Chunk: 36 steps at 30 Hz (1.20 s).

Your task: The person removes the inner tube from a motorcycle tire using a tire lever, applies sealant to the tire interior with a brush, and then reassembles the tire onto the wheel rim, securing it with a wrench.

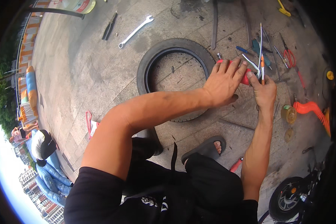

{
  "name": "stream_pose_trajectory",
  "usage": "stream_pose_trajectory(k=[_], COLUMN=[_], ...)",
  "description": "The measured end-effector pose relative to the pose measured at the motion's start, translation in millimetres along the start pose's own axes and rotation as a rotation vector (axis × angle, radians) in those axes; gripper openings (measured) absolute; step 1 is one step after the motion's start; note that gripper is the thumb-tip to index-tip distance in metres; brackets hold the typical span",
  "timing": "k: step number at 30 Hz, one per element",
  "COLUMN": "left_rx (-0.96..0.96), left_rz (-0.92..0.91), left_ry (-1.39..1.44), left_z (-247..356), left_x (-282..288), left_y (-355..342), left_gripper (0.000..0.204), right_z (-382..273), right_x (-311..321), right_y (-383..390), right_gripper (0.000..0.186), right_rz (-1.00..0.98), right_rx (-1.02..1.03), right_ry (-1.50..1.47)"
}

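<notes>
Red-handled tool [245,76] sits between the two hands, above the right rim of the black tyre [174,74] that lies flat on the paved ground [82,71]. The left hand [224,83] lies over it with fingers stretched flat and close together, palm down, covering most of the red grip; only a strip of red shows past the fingertips. Whether the thumb is wrapped under the handle cannot be told. The right hand [264,92] comes up from below, its thumb and forefinger pinched together on a thin metal rod with an orange collar [261,56] that stands nearly upright, and a bent silver piece [251,62] curves out of the red tool just beside it. The two hands touch at the fingertips.

Beyond the hands, to the right, loose tools are spread on the paving: red-handled scissors [289,56], a blue-handled screwdriver [243,49] and other thin metal bars. A small clear jar with yellowish contents [288,113] stands near the right wrist, just beside a coiled orange hose [310,109]. Farther up and left lie a silver spanner [135,31] and dark pliers [109,26]. Below the tyre, a foot in a black sandal [207,148] rests on the ground.
</notes>
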<state>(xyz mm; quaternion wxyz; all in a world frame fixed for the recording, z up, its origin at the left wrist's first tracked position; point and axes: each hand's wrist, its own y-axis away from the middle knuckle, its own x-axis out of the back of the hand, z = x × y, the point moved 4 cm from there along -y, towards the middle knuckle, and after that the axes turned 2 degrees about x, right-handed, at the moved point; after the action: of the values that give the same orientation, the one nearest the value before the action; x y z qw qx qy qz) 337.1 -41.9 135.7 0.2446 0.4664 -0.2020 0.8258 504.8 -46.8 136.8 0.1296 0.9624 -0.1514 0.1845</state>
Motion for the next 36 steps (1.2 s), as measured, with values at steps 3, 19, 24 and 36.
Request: stream_pose_trajectory(k=[3, 19, 24, 36], left_rx=[0.053, 0.548, 0.653, 0.560], left_rz=[0.143, 0.303, 0.126, 0.014], left_ry=[0.007, 0.760, 0.930, 0.909], left_z=[-36.6, -212.3, -217.0, -190.3], left_x=[35.5, 116.6, 105.4, 80.0], left_y=[-0.2, 199.2, 259.8, 247.9], left_gripper=[0.100, 0.067, 0.065, 0.068], right_z=[-38.6, 21.9, 52.3, 33.6], right_x=[-53.1, -99.6, -107.4, -162.7], right_y=[5.9, 41.1, 55.6, 83.5], right_gripper=[0.034, 0.027, 0.025, 0.030], right_rz=[-0.041, -0.270, -0.235, -0.503], right_rx=[0.046, -0.021, 0.034, -0.054], right_ry=[0.008, 0.127, 0.320, 0.148])
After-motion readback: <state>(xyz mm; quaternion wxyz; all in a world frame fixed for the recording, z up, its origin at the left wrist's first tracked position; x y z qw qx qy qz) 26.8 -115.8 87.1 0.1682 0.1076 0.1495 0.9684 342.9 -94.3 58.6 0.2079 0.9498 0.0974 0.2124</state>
